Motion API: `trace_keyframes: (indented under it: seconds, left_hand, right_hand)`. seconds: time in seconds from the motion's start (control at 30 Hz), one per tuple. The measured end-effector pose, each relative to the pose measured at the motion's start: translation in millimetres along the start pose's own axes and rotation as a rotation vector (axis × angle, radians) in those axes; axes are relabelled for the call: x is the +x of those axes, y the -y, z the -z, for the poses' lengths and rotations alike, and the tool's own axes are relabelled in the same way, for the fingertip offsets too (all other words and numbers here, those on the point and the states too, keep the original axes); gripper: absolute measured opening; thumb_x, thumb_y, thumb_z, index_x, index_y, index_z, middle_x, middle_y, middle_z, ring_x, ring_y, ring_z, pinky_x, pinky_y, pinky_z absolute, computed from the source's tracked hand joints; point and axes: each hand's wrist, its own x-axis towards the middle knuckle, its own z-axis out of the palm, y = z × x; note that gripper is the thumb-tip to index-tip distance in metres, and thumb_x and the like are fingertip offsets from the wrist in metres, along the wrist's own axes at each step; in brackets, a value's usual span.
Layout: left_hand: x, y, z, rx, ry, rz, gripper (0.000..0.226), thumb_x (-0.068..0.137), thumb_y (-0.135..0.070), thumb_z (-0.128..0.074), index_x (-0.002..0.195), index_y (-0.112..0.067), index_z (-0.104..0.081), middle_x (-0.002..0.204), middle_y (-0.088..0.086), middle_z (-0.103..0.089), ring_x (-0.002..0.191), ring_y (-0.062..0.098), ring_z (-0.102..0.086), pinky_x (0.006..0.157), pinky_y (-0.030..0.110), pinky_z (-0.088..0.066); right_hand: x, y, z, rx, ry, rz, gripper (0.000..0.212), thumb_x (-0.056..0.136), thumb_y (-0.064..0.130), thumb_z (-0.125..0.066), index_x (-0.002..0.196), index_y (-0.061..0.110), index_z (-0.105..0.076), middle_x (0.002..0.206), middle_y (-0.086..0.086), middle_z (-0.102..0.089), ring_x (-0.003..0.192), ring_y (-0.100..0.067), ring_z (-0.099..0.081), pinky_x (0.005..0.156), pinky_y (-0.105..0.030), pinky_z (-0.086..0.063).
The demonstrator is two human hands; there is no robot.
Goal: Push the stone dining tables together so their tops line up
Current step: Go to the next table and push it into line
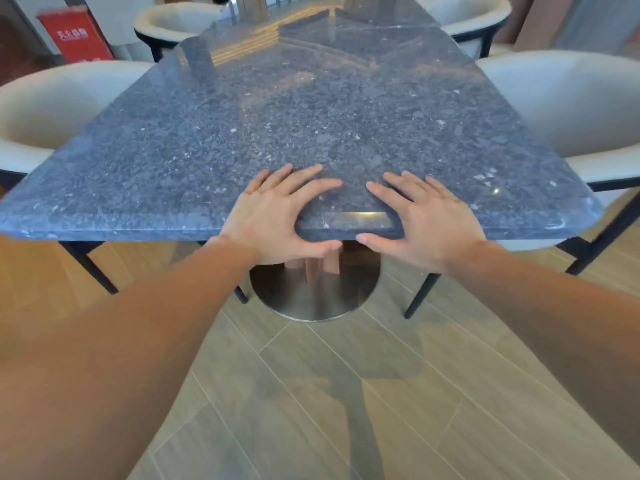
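Observation:
A near stone table (207, 150) with a speckled blue-grey top fills the middle of the head view. Beyond it lies a second stone table (363, 19) of the same stone; a thin seam runs between the two tops at the far right. My left hand (277, 216) and my right hand (426, 220) both grip the near edge at its middle, fingers spread flat on the top and thumbs hooked under the rim. A round steel pedestal base (311, 292) stands on the floor below my hands.
White upholstered chairs with black legs flank the table: one chair at the left (52, 109), one chair at the right (571, 98), two more farther back. A red sign (74, 36) stands at the far left. Wood-look floor tiles (311, 393) lie underfoot.

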Motion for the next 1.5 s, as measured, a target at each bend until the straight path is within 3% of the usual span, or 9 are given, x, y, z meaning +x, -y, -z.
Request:
trace_keyframes:
  seconds: [0.1,0.27,0.37,0.53,0.67,0.77,1.0,1.37,1.5]
  left_hand:
    - [33,-37,-4,-0.022,0.051,-0.062,0.100,0.070,-0.097,-0.043,0.160,-0.056,-0.025,0.174,-0.014,-0.027,0.162,0.027,-0.025,0.130,0.056,-0.020]
    - [74,-85,-16,-0.021,0.138,-0.092,0.105,0.069,-0.098,-0.037,0.162,-0.056,-0.016,0.177,-0.014,-0.016,0.166,0.026,-0.011,0.132,0.057,-0.008]
    - [98,-114,-26,0.007,0.142,-0.120,0.102,0.076,-0.096,-0.047,0.163,-0.056,-0.012,0.177,-0.013,-0.018,0.166,0.032,-0.011,0.130,0.060,-0.007]
    - [133,-137,-35,0.016,0.255,-0.098,0.112,0.073,-0.093,-0.053,0.165,-0.053,-0.001,0.180,-0.008,-0.007,0.165,0.041,-0.004,0.128,0.070,-0.005]
    - [134,-133,-39,-0.047,0.273,-0.060,0.123,0.062,-0.094,-0.050,0.167,-0.046,-0.006,0.179,-0.011,-0.007,0.166,0.035,-0.002,0.129,0.067,-0.001]
    - [134,-136,-37,-0.056,0.267,-0.050,0.119,0.069,-0.085,-0.061,0.169,-0.041,-0.011,0.179,-0.011,-0.007,0.167,0.032,-0.001,0.130,0.065,0.001]
    - [137,-138,-36,-0.058,0.284,-0.034,0.121,0.064,-0.089,-0.052,0.168,-0.042,-0.013,0.179,-0.013,-0.009,0.167,0.030,-0.002,0.130,0.065,0.001]
    - [163,-144,-44,-0.065,0.255,0.006,0.119,0.066,-0.085,-0.059,0.168,-0.042,-0.015,0.178,-0.013,-0.011,0.166,0.031,-0.003,0.130,0.065,0.000]
    - [161,-144,-43,-0.065,0.256,0.004,0.116,0.073,-0.079,-0.071,0.168,-0.041,-0.015,0.178,-0.013,-0.012,0.166,0.031,-0.003,0.130,0.065,0.001]
  right_hand:
    - [-13,-33,6,0.063,-0.103,-0.121,0.109,0.074,0.097,-0.033,0.154,0.024,-0.051,0.159,-0.008,-0.050,0.148,-0.033,-0.046,0.124,-0.049,-0.032]
    - [-35,-86,12,0.038,-0.090,-0.206,0.110,0.072,0.097,-0.026,0.155,0.029,-0.049,0.158,-0.007,-0.050,0.147,-0.034,-0.045,0.123,-0.052,-0.032]
    - [-37,-110,14,-0.058,-0.039,-0.198,0.112,0.069,0.102,-0.022,0.158,0.036,-0.040,0.163,-0.008,-0.043,0.151,-0.034,-0.040,0.123,-0.053,-0.027]
    - [-22,-134,14,-0.128,0.097,-0.132,0.138,0.054,0.111,0.006,0.167,0.035,-0.015,0.175,-0.007,-0.022,0.161,-0.035,-0.020,0.130,-0.051,-0.014]
    - [-20,-139,5,-0.126,0.031,-0.079,0.131,0.061,0.108,0.000,0.166,0.032,-0.024,0.172,-0.009,-0.029,0.159,-0.039,-0.026,0.129,-0.055,-0.018]
    - [-20,-142,10,-0.128,0.030,-0.066,0.128,0.064,0.107,-0.005,0.165,0.031,-0.025,0.172,-0.009,-0.030,0.159,-0.040,-0.026,0.128,-0.056,-0.019]
    - [-16,-146,10,-0.123,0.060,-0.045,0.135,0.058,0.108,0.000,0.166,0.030,-0.022,0.173,-0.011,-0.027,0.160,-0.041,-0.023,0.129,-0.057,-0.017]
    - [5,-174,7,-0.123,0.054,-0.018,0.129,0.062,0.105,-0.004,0.166,0.030,-0.024,0.172,-0.010,-0.029,0.159,-0.039,-0.025,0.129,-0.056,-0.016]
    - [4,-172,8,-0.115,0.053,-0.009,0.130,0.061,0.104,-0.002,0.166,0.031,-0.024,0.173,-0.010,-0.029,0.160,-0.039,-0.024,0.129,-0.056,-0.017]
